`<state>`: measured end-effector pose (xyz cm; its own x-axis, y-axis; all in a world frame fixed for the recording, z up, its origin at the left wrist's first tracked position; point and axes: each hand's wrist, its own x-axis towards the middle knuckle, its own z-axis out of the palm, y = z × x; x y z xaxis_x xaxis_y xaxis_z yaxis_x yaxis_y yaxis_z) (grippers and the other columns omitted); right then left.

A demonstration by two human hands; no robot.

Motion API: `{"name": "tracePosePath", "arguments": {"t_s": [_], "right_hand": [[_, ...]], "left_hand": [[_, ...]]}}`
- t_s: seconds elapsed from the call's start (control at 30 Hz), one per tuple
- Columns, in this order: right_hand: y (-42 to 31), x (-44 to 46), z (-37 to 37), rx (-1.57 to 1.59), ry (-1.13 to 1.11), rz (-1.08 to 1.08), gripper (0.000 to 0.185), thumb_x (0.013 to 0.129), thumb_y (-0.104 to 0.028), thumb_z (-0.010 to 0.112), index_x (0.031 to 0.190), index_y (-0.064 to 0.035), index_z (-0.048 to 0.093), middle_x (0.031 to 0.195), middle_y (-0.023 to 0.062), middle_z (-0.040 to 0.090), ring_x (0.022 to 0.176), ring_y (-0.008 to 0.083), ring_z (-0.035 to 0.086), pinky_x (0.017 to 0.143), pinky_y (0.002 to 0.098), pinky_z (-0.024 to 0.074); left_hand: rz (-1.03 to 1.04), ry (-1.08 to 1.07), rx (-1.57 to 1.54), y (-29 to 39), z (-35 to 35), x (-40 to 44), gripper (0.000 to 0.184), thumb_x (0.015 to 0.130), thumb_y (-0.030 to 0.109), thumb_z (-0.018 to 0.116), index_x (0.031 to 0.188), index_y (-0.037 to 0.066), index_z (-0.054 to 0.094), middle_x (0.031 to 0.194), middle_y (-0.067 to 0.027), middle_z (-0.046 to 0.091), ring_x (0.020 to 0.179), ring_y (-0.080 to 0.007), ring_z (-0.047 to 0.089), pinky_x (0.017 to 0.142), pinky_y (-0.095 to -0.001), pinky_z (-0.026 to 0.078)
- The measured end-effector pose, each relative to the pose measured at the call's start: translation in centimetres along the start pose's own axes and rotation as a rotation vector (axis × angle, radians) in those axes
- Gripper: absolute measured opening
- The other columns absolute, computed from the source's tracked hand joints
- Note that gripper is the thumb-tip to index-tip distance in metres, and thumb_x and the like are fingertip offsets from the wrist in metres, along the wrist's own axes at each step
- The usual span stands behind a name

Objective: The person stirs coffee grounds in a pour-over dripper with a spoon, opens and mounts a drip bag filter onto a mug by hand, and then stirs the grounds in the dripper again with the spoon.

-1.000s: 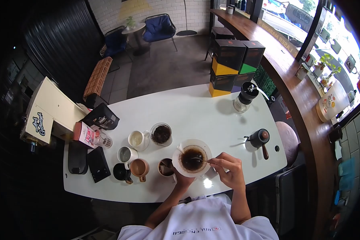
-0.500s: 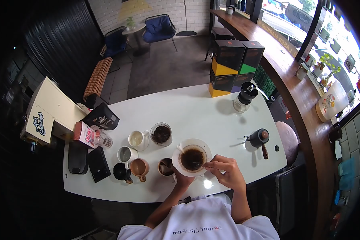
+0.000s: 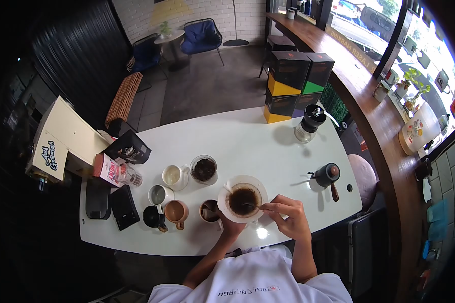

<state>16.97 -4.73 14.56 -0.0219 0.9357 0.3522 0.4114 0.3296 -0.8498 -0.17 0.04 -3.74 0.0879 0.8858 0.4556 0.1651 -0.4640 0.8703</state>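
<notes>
A coffee dripper (image 3: 259, 186) lined with a filter holds dark, wet coffee. My left hand (image 3: 231, 224) is closed around its lower left side, with the fingers partly hidden under it. My right hand (image 3: 286, 214) pinches the handle of a thin spoon (image 3: 253, 205), whose tip is in the coffee. Just left of the dripper stands a brown mug (image 3: 209, 211) with something inside that I cannot make out. A glass with dark coffee grounds (image 3: 204, 169) stands farther back on the white table (image 3: 247, 136).
Several mugs, among them a tan mug (image 3: 176, 212) and a black mug (image 3: 152, 216), stand on the left. A gooseneck kettle (image 3: 327, 174) is on the right, with a hand grinder (image 3: 309, 123) behind it. Stacked boxes (image 3: 293, 83) stand at the table's far edge.
My right hand has shifted slightly to the right, and more of the spoon shows in the coffee. My left hand and the dripper have stayed in place.
</notes>
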Motion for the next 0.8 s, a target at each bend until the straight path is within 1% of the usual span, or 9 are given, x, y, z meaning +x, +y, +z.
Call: {"name": "tracePosePath", "arguments": {"t_s": [0.07,0.3,0.4,0.57,0.8], "right_hand": [[-0.1,0.0,-0.1,0.010,0.044,-0.024,0.022,0.075,0.010,0.070,0.094,-0.0012,0.076,0.071,0.0089,0.063,0.060,0.0176,0.060,0.054,0.0296,0.0460],[-0.4,0.2,0.0,0.001,-0.030,-0.021,0.022,0.075,0.008,0.072,0.094,-0.0022,0.076,0.071,0.0083,0.064,0.060,0.0181,0.060,0.054,0.0300,0.0449],[-0.6,0.3,0.0,0.000,-0.030,0.000,0.021,0.075,0.007,0.072,0.094,-0.0024,0.076,0.071,0.0079,0.064,0.059,0.0184,0.060,0.053,0.0305,0.0444],[-0.4,0.1,-0.2,-0.005,0.001,0.005,0.022,0.075,0.008,0.072,0.094,-0.0029,0.076,0.071,0.0074,0.064,0.061,0.0175,0.061,0.054,0.0288,0.0457],[-0.4,0.1,-0.4,-0.007,0.013,0.007,0.024,0.075,0.010,0.071,0.094,-0.0027,0.076,0.072,0.0073,0.065,0.062,0.0176,0.062,0.056,0.0283,0.0468]], "left_hand": [[0.000,0.010,0.011,0.2,0.0,0.0,0.081,0.069,0.011,0.086,0.137,0.004,0.041,0.126,-0.0120,0.057,0.117,-0.0254,0.057,0.101,-0.0403,0.044],[-0.002,-0.008,-0.010,0.9,-0.2,0.4,0.086,0.068,0.012,0.087,0.138,0.003,0.039,0.128,-0.0125,0.055,0.119,-0.0257,0.056,0.103,-0.0409,0.043],[0.024,-0.021,0.072,0.2,-0.2,0.1,0.088,0.068,0.012,0.087,0.140,0.003,0.037,0.130,-0.0130,0.054,0.120,-0.0259,0.055,0.104,-0.0406,0.042],[-0.007,0.028,-0.057,-0.1,0.2,-0.1,0.089,0.070,0.012,0.087,0.141,0.003,0.035,0.130,-0.0134,0.053,0.122,-0.0263,0.054,0.104,-0.0409,0.042],[-0.018,-0.012,-0.058,0.7,-0.2,0.3,0.092,0.069,0.014,0.087,0.143,0.003,0.033,0.133,-0.0139,0.051,0.123,-0.0269,0.053,0.105,-0.0412,0.041]]}}
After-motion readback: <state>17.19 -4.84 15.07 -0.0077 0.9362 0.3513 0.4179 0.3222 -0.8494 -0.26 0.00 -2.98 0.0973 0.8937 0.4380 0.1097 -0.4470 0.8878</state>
